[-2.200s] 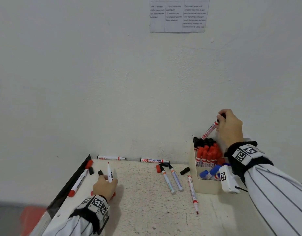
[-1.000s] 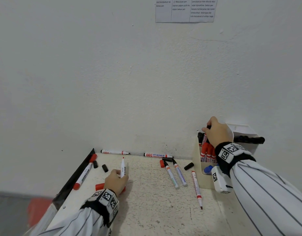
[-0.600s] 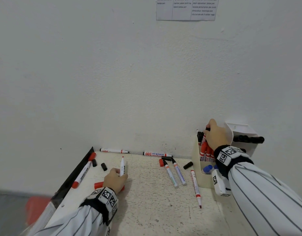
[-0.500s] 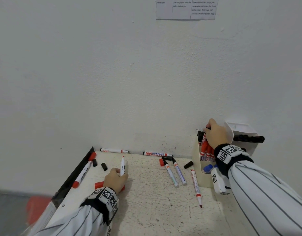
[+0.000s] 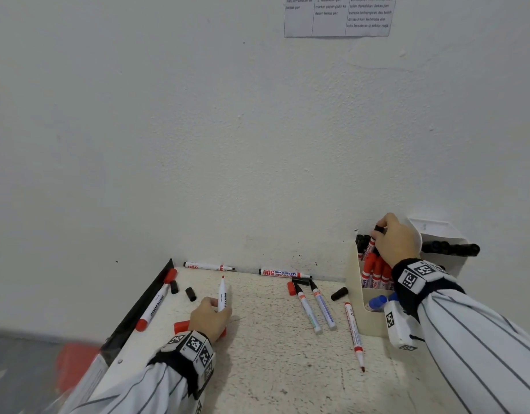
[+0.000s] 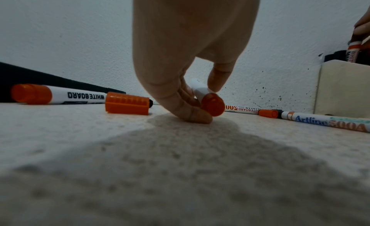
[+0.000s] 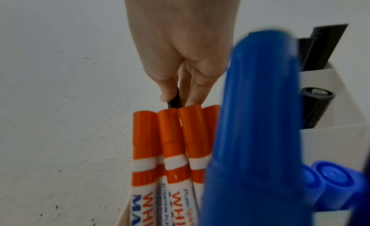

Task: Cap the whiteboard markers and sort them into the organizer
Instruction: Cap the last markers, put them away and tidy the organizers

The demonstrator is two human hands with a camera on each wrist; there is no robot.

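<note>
My left hand point(image 5: 217, 307) rests on the table and pinches an uncapped white marker point(image 5: 222, 291), its red tip pointing away from me. In the left wrist view the fingers point(image 6: 186, 109) pinch its red back end point(image 6: 212, 104). A loose red cap point(image 5: 181, 326) lies just left of that hand. My right hand point(image 5: 379, 232) is over the cream organizer point(image 5: 354, 294) at the right and pinches the black cap of a red-labelled marker point(image 5: 368, 249) standing in it. In the right wrist view the fingertips point(image 7: 166, 94) hold that black cap point(image 7: 174, 98) above several red markers point(image 7: 170, 134).
Several uncapped markers point(image 5: 323, 306) lie mid-table, and two more lie along the wall point(image 5: 283, 272). A capped red marker point(image 5: 156, 303) lies by the black strip at the left edge. Loose black caps point(image 5: 190, 294) and a red cap point(image 5: 291, 288) lie around. Blue markers point(image 7: 260, 118) fill the organizer's front.
My right hand has come down from above the organizer and lowered the black-capped marker in among the red ones. The left hand stays put with its marker.
</note>
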